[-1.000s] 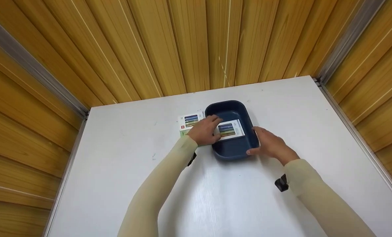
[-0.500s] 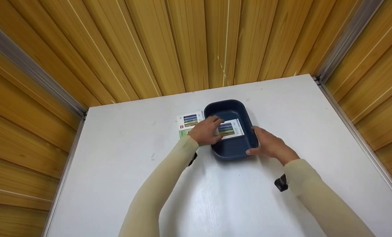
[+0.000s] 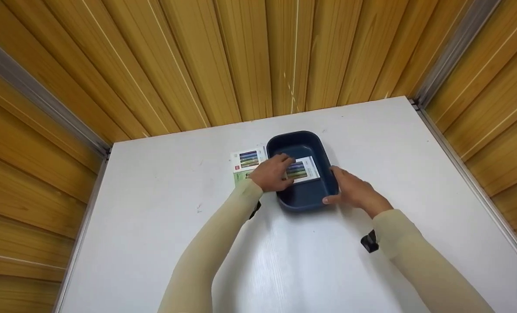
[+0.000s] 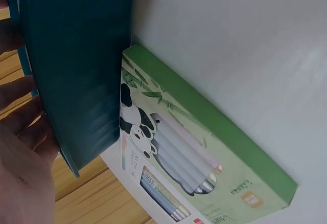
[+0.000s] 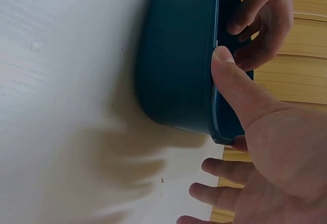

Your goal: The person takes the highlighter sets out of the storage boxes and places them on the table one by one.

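A dark blue rectangular bin stands on the white table. Inside it lies a white box with a panel of coloured pen-like sticks. My left hand reaches over the bin's left rim, its thumb and fingers bent around the left end of this white box, which the hand partly hides. My right hand holds the bin's near right corner, thumb on the rim, with several fingers spread outside. Left of the bin lie a similar white box and a green panda box with pale pens in its window.
The white table extends around the bin. Yellow wood-look panels rise behind it and at both sides, with metal strips at the corners. The bin stands nearer the table's back edge than its front.
The view shifts slightly, so everything appears a little further left. Both hands keep the same places at the bin and the white box inside.
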Demonstrator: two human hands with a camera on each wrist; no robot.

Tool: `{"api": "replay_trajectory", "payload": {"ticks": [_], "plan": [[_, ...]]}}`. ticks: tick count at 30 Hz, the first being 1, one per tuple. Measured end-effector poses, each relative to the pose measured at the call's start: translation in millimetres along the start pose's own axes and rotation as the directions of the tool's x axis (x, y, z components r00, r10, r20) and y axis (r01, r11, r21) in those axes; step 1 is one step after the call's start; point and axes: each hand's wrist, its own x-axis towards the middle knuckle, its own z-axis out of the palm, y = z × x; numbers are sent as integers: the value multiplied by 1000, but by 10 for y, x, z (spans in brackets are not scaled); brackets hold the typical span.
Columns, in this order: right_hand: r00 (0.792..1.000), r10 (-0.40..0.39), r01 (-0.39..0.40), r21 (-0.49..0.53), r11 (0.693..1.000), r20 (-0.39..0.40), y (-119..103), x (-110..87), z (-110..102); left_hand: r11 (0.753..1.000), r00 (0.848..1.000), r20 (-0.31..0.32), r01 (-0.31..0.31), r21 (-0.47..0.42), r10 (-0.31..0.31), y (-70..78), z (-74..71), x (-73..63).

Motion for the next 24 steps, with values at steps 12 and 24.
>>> {"api": "replay_trajectory", "payload": {"ticks": [12, 24], "plan": [[1000, 9, -9, 7, 1000, 25, -25, -21, -7, 1000, 1000, 17, -9, -7, 9, -25, 26, 47], [1000, 10, -9, -31, 999, 25, 4, 7, 17, 999, 998, 61, 33, 17, -34, 0, 45, 104]]}}
